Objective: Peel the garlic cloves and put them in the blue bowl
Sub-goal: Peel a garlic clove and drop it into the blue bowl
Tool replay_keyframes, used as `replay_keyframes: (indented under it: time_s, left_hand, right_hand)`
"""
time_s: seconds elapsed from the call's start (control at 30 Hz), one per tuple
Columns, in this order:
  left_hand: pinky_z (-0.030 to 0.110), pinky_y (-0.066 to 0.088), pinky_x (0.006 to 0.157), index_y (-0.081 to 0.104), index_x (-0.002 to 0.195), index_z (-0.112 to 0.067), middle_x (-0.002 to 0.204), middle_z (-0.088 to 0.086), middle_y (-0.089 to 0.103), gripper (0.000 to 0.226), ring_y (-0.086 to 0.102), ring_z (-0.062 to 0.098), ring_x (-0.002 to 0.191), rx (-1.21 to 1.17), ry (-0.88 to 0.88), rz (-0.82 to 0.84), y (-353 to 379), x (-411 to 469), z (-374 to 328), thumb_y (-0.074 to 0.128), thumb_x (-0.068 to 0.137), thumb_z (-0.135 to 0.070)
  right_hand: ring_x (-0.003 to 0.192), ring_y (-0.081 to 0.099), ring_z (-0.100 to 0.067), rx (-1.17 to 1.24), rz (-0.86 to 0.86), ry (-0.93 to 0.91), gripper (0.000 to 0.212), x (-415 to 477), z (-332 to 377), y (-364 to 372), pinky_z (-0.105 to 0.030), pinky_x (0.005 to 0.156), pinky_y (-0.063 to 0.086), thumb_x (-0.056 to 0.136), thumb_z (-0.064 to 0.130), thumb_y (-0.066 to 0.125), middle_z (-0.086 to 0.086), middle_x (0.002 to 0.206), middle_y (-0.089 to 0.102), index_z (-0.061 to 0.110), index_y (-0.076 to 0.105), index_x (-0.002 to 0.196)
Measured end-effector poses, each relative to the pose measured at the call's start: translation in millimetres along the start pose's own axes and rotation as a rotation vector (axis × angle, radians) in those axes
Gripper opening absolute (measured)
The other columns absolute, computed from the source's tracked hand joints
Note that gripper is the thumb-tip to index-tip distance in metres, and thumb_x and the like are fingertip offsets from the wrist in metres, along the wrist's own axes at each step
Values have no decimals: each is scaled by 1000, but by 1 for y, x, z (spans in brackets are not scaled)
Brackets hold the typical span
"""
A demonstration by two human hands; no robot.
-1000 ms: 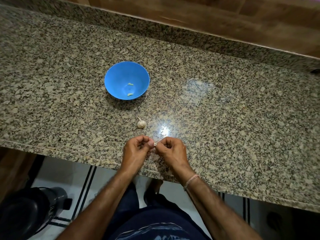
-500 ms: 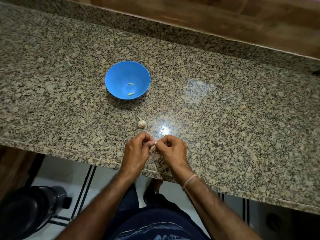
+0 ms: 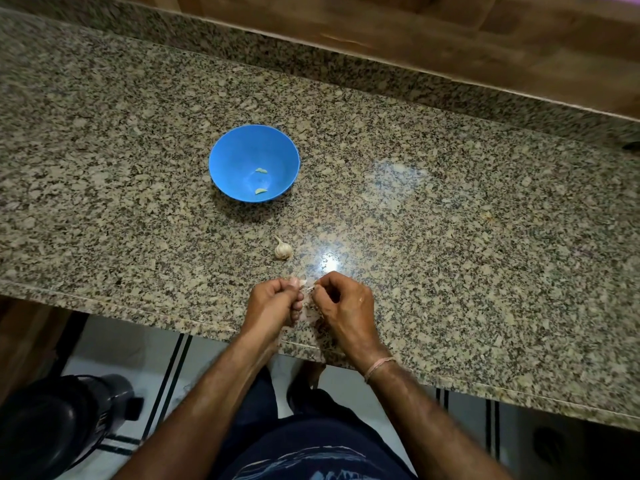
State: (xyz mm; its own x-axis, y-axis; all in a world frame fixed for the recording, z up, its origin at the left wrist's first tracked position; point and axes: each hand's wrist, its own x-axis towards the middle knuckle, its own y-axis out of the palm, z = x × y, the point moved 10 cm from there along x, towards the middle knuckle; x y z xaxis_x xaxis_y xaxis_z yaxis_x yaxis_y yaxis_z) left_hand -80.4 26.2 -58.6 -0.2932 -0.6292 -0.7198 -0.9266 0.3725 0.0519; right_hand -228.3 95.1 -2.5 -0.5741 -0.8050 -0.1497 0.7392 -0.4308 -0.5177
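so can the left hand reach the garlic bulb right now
Probably yes: the garlic bulb lies in the open just beyond the left hand, nothing between them. That hand is busy gripping a clove, though, so it must let go first.

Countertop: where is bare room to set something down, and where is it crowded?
The countertop is bare right of the blue bowl and right hand, also left of the bowl. Crowded: the garlic bulb lies between bowl and hands, where the left hand and right hand pinch a garlic clove.

Home kitchen: speckled granite counter (image 3: 450, 237), wooden wall panelling (image 3: 415, 26), tiled floor (image 3: 121, 358).
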Motion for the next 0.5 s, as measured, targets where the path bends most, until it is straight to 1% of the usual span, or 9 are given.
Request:
replay_keyframes:
  time_s: [0.07, 0.13, 0.2, 0.23, 0.3, 0.33, 0.4, 0.43, 0.5]
  left_hand:
    - [24, 48, 59, 70, 97, -7, 76, 2, 67, 19, 58, 11, 63, 108, 65, -39, -4, -1, -7, 63, 103, -23]
    - [29, 51, 65, 70, 94, -10, 79, 4, 69, 21, 62, 14, 69, 239, 141, -73, -4, -4, -16, 64, 102, -29]
    - [30, 53, 69, 69, 92, -13, 83, 4, 71, 23, 66, 17, 75, 398, 210, -108, -4, -6, -24, 64, 102, -33]
    - [29, 52, 69, 69, 92, -15, 84, 2, 71, 23, 66, 17, 76, 478, 239, -129, -4, -8, -29, 63, 102, -35]
    - [21, 46, 63, 67, 94, -17, 84, -4, 68, 23, 65, 10, 77, 619, 303, -179, -4, -13, -39, 62, 103, -37]
    - [16, 42, 59, 66, 95, -18, 83, -7, 67, 20, 63, 5, 76, 674, 343, -195, -3, -16, -44, 62, 103, -36]
    - [11, 38, 55, 65, 96, -20, 82, -11, 64, 15, 61, 1, 74, 719, 393, -193, 1, -19, -50, 62, 104, -33]
    - [12, 40, 57, 66, 96, -20, 83, -11, 65, 15, 63, 2, 76, 695, 387, -179, 1, -18, -48, 62, 104, -32]
    - [22, 53, 68, 70, 97, -18, 89, -5, 72, 15, 70, 11, 84, 541, 332, -134, 1, -13, -39, 64, 102, -30]
  right_hand:
    - [72, 66, -1, -84, 37, -28, 12, 2, -4, 3, -26, 68, 57, 99, 23, 68, 11, 80, 73, 20, 77, 93]
    - [80, 69, -4, -129, 31, -56, 11, 4, -3, 2, -32, 76, 60, 100, 20, 68, 9, 90, 77, 20, 79, 100]
    - [92, 70, -6, -163, 5, -104, 19, 4, 3, 1, -29, 84, 60, 99, 9, 66, 5, 104, 77, 17, 78, 112]
    - [98, 69, -6, -171, -1, -124, 26, 4, 6, 1, -26, 88, 59, 99, 4, 64, 4, 111, 75, 16, 76, 119]
    - [105, 67, -4, -87, 15, -116, 30, 4, 8, 1, -20, 94, 56, 101, 5, 63, 5, 116, 74, 16, 74, 126]
    - [106, 68, -3, 2, 38, -86, 27, 4, 7, 3, -20, 94, 56, 101, 10, 66, 7, 116, 75, 17, 75, 125]
    - [103, 72, -4, 173, 90, -2, 18, 6, 1, 10, -27, 92, 60, 98, 18, 74, 9, 108, 78, 17, 78, 115]
    - [99, 73, -7, 224, 98, 41, 13, 5, -2, 12, -31, 89, 62, 96, 19, 77, 7, 102, 78, 17, 79, 108]
    - [92, 75, -14, 315, 84, 130, 7, 5, -11, 12, -36, 85, 64, 92, 18, 80, 2, 94, 78, 16, 78, 99]
